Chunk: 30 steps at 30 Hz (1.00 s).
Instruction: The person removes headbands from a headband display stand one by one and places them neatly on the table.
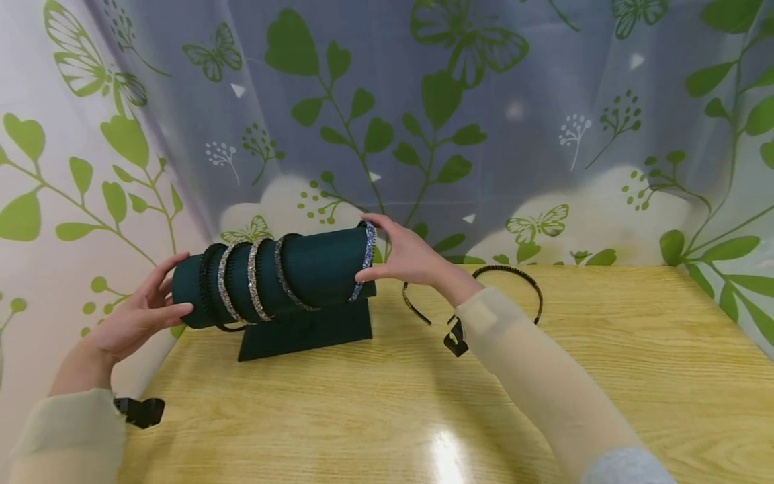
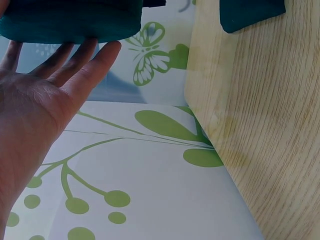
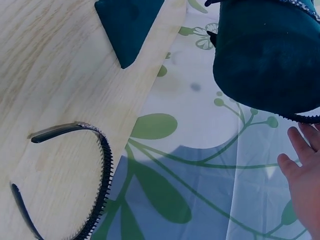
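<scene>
Fingers [image 2: 95,70] of the left hand [image 1: 128,324] were spread wide and gripped the left end of the dark green roll [image 1: 326,259], thumb at the front and index finger over the top. The right hand [image 1: 411,257], its thumb and fingers well parted, held one blue headband [image 1: 368,250] at the roll's right end, thumb on the front of the band and fingertips at its top. Five headbands encircled the roll: from left to right, one black headband [image 1: 207,289], two silver headbands [image 1: 254,279], one dark grey headband [image 1: 281,272] and the blue one. One base [image 1: 311,329] stood beneath the roll on the tabletop [image 1: 363,417]. One loose headband [image 1: 512,269] lay on the tabletop, partly hidden in the head view by the right forearm.
</scene>
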### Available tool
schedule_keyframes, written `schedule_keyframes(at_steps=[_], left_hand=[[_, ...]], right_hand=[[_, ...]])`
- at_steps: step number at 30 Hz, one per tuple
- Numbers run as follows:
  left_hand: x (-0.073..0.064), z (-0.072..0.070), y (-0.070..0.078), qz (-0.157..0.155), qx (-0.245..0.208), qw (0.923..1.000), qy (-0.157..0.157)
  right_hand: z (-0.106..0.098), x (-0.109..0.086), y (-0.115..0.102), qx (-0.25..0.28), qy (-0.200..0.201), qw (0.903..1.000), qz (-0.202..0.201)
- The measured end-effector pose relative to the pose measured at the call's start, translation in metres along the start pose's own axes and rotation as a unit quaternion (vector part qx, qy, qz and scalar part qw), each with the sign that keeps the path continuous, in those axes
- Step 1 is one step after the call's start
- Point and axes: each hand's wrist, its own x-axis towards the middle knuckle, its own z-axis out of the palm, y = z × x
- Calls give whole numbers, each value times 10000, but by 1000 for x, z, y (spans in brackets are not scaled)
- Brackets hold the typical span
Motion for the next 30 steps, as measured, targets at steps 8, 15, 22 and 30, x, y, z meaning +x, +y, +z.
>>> schedule_keyframes(at_steps=[8, 15, 22, 30], left_hand=[[-1, -1, -1, -29, 3, 10000, 40], [0, 0, -2, -2, -48, 10000, 30], [0, 1, 0, 8, -70, 10000, 16], [0, 1, -1, 19, -95, 10000, 23]], right_hand=[[-1, -7, 7, 158, 156, 9995, 214], [1, -17, 19, 455, 305, 9975, 439], [2, -28, 35, 547, 553, 9951, 604], [-9, -47, 54, 536, 677, 9938, 695]])
